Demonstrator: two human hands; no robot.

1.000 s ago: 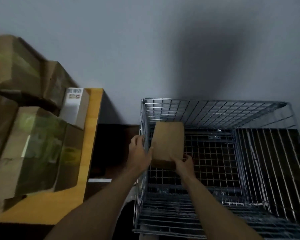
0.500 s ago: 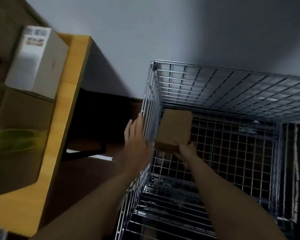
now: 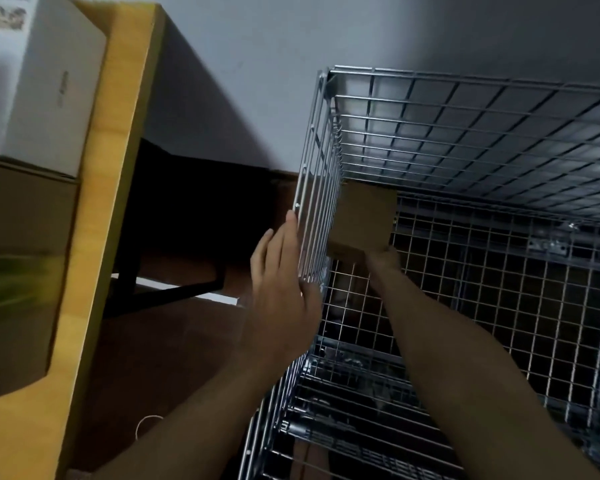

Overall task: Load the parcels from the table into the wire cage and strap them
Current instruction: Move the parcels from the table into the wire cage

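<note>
Wire cage (image 3: pixel 465 140): open-topped, just right of the tabletop (image 3: pixel 118 140); room lies to the parcel's right.
Waiting parcels: large brown box (image 3: pixel 18 271) and white box (image 3: pixel 49 81), on the tabletop.
Small parcel (image 3: pixel 364 216): inside the cage, tight by the left wall, long axis pointing away from the person.
Right hand (image 3: pixel 383 259): inside, gripping the parcel's near edge.
Left hand (image 3: pixel 284 282): outside the wall, fingers straight against the wire, holding nothing; nearer the tabletop.

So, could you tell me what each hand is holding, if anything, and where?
Right hand grips the brown parcel by its near edge; left hand holds nothing.
</note>
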